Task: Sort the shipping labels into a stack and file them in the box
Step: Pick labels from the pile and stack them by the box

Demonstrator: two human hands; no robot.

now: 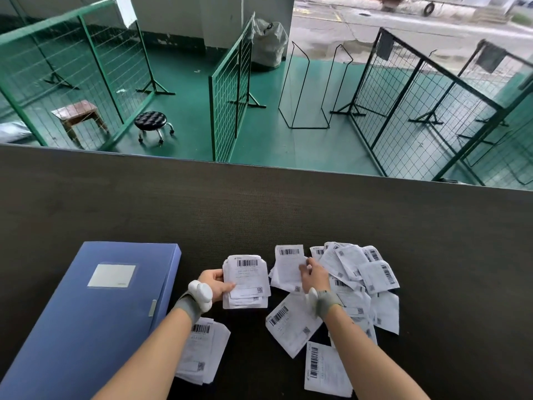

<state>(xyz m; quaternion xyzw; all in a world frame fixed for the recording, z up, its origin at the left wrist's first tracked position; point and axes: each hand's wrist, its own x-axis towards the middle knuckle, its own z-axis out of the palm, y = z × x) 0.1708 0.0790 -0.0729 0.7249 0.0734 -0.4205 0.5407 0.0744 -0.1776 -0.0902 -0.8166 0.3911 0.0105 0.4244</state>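
A closed blue plastic file box (95,313) lies at the left of the dark desk (259,203). Your left hand (215,281) grips a neat stack of white shipping labels (246,281), thumb on top. Your right hand (314,272), fingers curled, pinches one barcode label (288,264) beside the loose pile of labels (360,278).

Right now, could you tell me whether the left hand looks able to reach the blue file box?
Probably yes: the blue file box lies closed just beside the left hand with nothing between, though that hand holds the label stack.
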